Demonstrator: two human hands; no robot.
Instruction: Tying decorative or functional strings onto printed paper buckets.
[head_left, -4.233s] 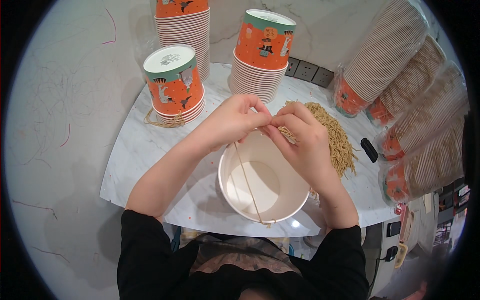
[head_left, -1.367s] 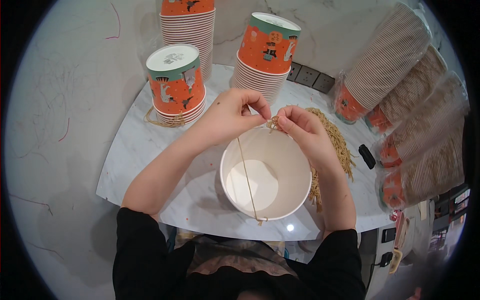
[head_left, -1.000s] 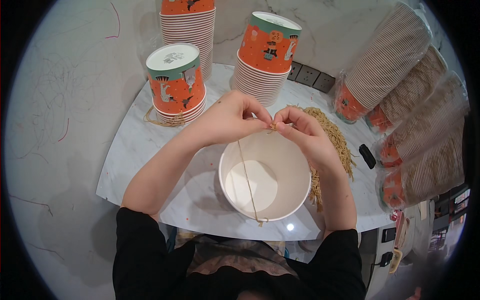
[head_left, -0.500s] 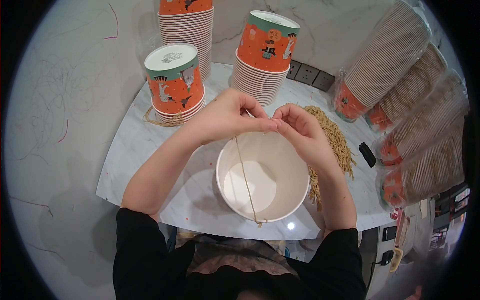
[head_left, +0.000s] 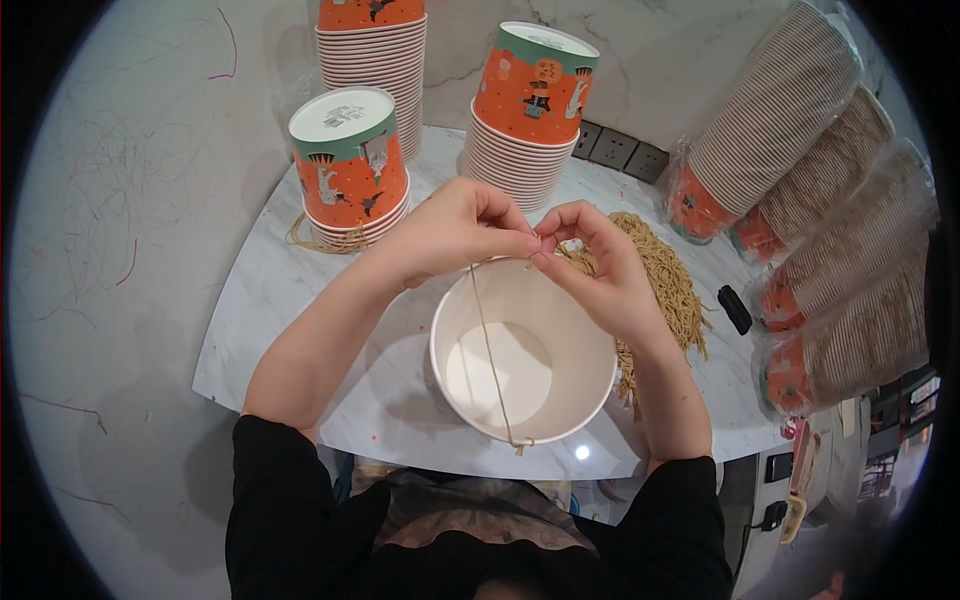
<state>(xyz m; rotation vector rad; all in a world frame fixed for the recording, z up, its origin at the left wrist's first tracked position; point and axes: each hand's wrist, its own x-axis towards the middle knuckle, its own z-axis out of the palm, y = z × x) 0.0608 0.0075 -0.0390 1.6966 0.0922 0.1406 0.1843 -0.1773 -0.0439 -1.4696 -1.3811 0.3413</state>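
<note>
A wide white paper bucket point(head_left: 523, 360) is seen standing open on the pale marble-patterned tabletop point(head_left: 300, 320), directly before the person. A thin tan string handle point(head_left: 488, 345) is stretched across its mouth, from a knotted end at the near rim up to the far rim, where it is pinched between thumb and forefinger of both the left hand point(head_left: 455, 232) and the right hand point(head_left: 598, 275), the fingertips being pressed close together there. The bucket is judged to be light and easily dented, so it is best gripped at the stiffer rolled rim; the string is judged soft, limp and slight, to be held only by a fingertip pinch near its end. A heap of loose tan strings point(head_left: 665, 290) is seen just beyond the right hand. Three stacks of upturned orange-and-green printed paper buckets point(head_left: 350, 165) are set at the far side of the table, with small cartoon-like figures printed on their walls. At the right, long sleeves of ribbed paper cups in clear plastic wrap point(head_left: 800, 130) are leaned against the wall. A small black object point(head_left: 735, 309) is seen beside them; its kind cannot be told.
</note>
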